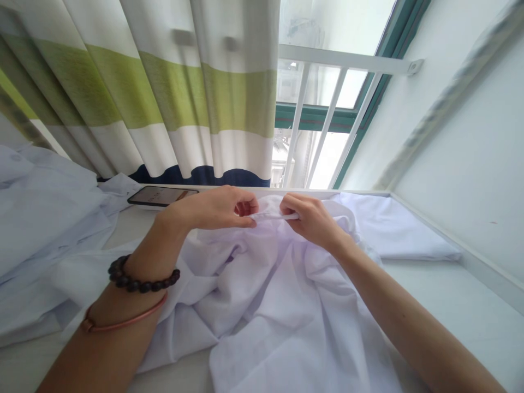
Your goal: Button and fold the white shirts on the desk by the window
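A crumpled white garment [286, 295] lies spread over the white surface in front of me, its folds running toward the near edge. My left hand [216, 207] pinches a narrow folded edge of it between thumb and fingers. Just to the right, my right hand [309, 215] is closed on the same edge, so a short strip of cloth is held between the two hands. Dark beads and a thin reddish bangle circle my left wrist. Exactly which part of the garment I hold is unclear.
A heap of white clothing [45, 218] fills the left side. Behind my left hand lies a phone [161, 195] with its screen lit. A flat folded white cloth [401, 226] rests at the back right by the wall. Striped curtains [172, 93] and a white window railing [344, 60] stand beyond.
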A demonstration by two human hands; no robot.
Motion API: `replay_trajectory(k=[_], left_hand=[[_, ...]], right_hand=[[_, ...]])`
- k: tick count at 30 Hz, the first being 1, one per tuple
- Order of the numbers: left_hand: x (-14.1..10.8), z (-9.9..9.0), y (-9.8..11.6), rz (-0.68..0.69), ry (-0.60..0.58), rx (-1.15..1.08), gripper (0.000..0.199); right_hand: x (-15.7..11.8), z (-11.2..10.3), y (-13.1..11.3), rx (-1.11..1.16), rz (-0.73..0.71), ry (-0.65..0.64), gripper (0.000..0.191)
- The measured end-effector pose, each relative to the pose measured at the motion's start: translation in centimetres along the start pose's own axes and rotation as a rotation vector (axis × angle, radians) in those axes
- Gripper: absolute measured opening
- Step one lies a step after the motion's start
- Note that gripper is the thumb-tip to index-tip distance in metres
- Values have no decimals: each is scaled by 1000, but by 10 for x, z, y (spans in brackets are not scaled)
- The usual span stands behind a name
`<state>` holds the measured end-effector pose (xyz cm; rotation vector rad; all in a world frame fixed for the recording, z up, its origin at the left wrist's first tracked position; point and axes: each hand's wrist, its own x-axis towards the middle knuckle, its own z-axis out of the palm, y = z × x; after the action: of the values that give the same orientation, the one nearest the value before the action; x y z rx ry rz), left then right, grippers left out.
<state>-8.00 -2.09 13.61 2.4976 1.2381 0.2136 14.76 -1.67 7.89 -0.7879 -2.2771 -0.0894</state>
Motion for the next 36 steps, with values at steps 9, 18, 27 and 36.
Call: replay_trajectory(k=[9,18,27,36], left_hand=[[-18,-20,-2,-75,-59,69,21],[-5,-1,1,-35,43,-14,35],[-6,-5,-2,-54,52,-62,37],[-7,-7,-2,-61,84,117,24]], right_hand=[[-6,1,28,-305,-39,328,28],[-6,2,13,-253,83,227,24],[-2,-5,15,-84,166,78,28],[-1,-27,10,531,343,-653,39]])
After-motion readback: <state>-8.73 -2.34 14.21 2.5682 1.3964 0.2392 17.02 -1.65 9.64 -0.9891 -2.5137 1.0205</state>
